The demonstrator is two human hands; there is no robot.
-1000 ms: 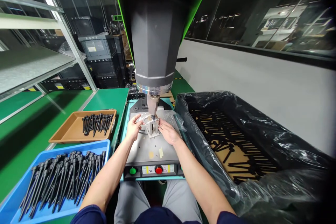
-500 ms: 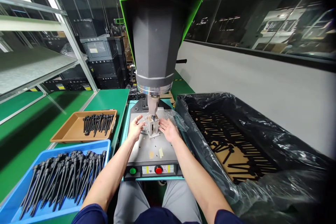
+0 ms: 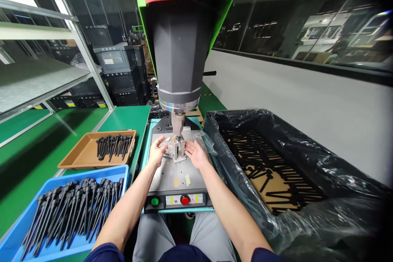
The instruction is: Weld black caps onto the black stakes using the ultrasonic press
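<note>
A small pale metal fixture (image 3: 176, 152) stands upright on the machine's grey base plate (image 3: 172, 178). The press head's narrow metal tip (image 3: 177, 123) reaches down to its top, where a small dark part (image 3: 178, 138) shows; most of that part is hidden. My left hand (image 3: 157, 152) is at the fixture's left side, fingers apart, holding nothing. On the right side my right hand (image 3: 196, 154) is spread with its palm toward the fixture, fingertips very close to it. Whether the fingertips touch it I cannot tell.
A blue bin (image 3: 123, 184) of black ribbed rods and a brown tray (image 3: 69, 159) with more stand at left. To the right is a large box lined with black plastic (image 3: 294, 139), holding rows of black parts. Green (image 3: 155, 201) and red (image 3: 184, 200) buttons sit on the front panel.
Both hands stay beside the fixture in nearly the same pose. The whole view has shifted slightly, showing more of the red machine top.
</note>
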